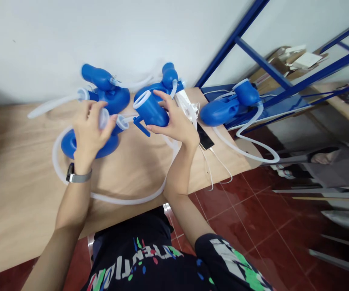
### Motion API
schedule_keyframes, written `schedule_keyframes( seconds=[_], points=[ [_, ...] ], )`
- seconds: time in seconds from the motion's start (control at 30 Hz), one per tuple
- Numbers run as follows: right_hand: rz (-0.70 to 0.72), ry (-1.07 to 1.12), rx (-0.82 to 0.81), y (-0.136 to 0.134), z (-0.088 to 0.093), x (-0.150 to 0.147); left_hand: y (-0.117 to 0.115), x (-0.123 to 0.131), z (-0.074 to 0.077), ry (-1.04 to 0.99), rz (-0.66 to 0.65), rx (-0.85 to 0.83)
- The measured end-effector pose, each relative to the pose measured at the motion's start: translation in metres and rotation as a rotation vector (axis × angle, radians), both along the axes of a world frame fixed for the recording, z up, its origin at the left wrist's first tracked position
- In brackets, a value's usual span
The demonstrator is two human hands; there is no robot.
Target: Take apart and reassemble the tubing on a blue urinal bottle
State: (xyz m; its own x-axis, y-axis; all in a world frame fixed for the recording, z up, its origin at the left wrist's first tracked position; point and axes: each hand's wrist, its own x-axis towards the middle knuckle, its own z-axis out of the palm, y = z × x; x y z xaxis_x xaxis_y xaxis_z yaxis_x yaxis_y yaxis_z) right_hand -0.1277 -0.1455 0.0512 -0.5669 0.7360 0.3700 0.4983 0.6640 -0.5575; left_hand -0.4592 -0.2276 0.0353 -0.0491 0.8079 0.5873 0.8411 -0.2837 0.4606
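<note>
left hand (pixel 87 125) grips a clear tube end (pixel 104 118); right hand (pixel 174 121) holds a blue cup (pixel 150 109) above the counter (pixel 16 178). the looped tubing (pixel 125 200) could snag and drag the blue parts off.

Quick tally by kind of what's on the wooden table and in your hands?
Blue plastic bulb devices: 4
Translucent flexible tubes: at least 3
Black phone: 1
White power strip: 1
Total: at least 9
</note>
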Motion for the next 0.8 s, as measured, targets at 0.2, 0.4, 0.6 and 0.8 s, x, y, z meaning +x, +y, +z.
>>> schedule_keyframes(
  seconds=[0.2, 0.4, 0.6, 0.8],
  points=[
    [0.000, 0.015, 0.062, 0.002, 0.003, 0.002, -0.001, 0.070, -0.026, 0.212, -0.482, -0.621],
    [0.005, 0.048, 0.087, -0.001, 0.006, 0.008, 0.014, 0.080, -0.056, 0.235, -0.401, -0.676],
    [0.033, 0.069, 0.079, -0.005, 0.010, 0.003, -0.015, 0.069, -0.007, 0.065, -0.177, -0.406],
    [0.161, -0.001, 0.062, -0.017, 0.017, -0.012, -0.028, 0.046, 0.034, -0.192, -0.276, 0.101]
  ],
)
